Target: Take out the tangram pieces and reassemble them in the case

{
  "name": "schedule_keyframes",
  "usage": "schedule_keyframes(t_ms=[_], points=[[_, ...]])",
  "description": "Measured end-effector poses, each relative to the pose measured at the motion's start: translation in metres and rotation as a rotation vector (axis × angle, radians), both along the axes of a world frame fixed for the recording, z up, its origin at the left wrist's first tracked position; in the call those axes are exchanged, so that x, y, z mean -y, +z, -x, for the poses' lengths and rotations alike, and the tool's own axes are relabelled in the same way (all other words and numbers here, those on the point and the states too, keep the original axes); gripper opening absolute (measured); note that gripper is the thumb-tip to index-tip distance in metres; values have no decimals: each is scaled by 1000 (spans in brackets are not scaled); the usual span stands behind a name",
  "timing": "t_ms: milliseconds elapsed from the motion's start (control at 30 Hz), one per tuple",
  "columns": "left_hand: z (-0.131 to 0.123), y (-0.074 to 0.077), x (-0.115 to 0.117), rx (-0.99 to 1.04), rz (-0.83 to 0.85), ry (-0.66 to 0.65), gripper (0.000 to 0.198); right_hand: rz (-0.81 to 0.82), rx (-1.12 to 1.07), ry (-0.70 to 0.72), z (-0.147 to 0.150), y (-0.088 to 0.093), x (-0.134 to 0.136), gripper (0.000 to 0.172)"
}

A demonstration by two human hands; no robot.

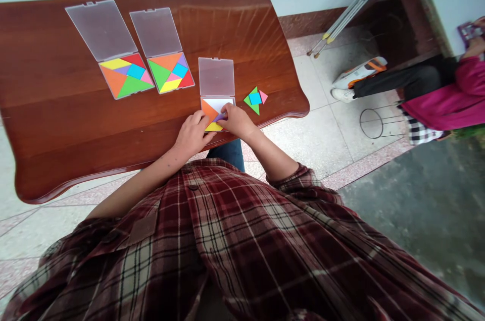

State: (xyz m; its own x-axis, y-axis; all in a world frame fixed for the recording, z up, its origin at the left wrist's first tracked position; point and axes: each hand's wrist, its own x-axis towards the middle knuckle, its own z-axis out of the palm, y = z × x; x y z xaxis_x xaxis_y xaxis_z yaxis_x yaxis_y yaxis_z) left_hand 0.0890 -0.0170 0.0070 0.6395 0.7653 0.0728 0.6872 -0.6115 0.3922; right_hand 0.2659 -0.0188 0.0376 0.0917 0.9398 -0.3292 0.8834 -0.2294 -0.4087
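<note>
A small clear plastic tangram box (216,76) lies open near the table's front edge, lid folded back. In its tray sit an orange triangle (208,111), a yellow piece (214,127) and a purple piece (220,117); a white base shows at the upper part. My left hand (191,134) rests at the tray's left edge, thumb and fingers apart, fingertips touching the orange triangle. With fingers bent down over the tray's right side, my right hand (239,122) pinches the purple piece, partly hiding it. Right of the box lie loose green triangles (255,108), a blue square (255,98) and a pink triangle (263,97).
Two more open tangram boxes, a left one (101,28) and a middle one (156,31), hold filled trays on the wooden table (76,134). At right are crutches (352,5), a white-orange bag (359,72), a wire ring stand (371,123) and a seated person (443,91).
</note>
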Motion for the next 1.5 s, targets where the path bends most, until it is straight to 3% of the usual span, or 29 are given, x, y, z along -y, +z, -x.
schedule_keyframes(t_ms=[167,333,467,600,733,833,933,1067,1333,1500], points=[[1,-1,0,14,5,0,33,-17,-152,59,-11,0,-6,4],[1,-3,0,29,-3,2,32,-165,-272,-98,-50,0,-11,4],[1,-2,-1,25,2,7,30,-223,-118,-295,-92,-2,-14,7],[1,0,0,20,20,10,30,-202,-28,-317,-111,-2,-14,6],[1,1,0,24,28,7,31,-254,100,-307,-97,5,-13,12],[1,0,0,35,20,16,32,-305,52,-163,-67,8,-13,17],[1,0,0,48,32,28,33,-152,-99,-20,-29,5,-15,21],[1,-2,0,65,57,73,34,-99,-37,-25,7,1,-16,34],[0,-4,0,72,64,91,37,-52,-190,-147,12,-2,-14,38],[-1,0,0,70,84,95,41,-61,-406,-183,9,-5,-20,10]])
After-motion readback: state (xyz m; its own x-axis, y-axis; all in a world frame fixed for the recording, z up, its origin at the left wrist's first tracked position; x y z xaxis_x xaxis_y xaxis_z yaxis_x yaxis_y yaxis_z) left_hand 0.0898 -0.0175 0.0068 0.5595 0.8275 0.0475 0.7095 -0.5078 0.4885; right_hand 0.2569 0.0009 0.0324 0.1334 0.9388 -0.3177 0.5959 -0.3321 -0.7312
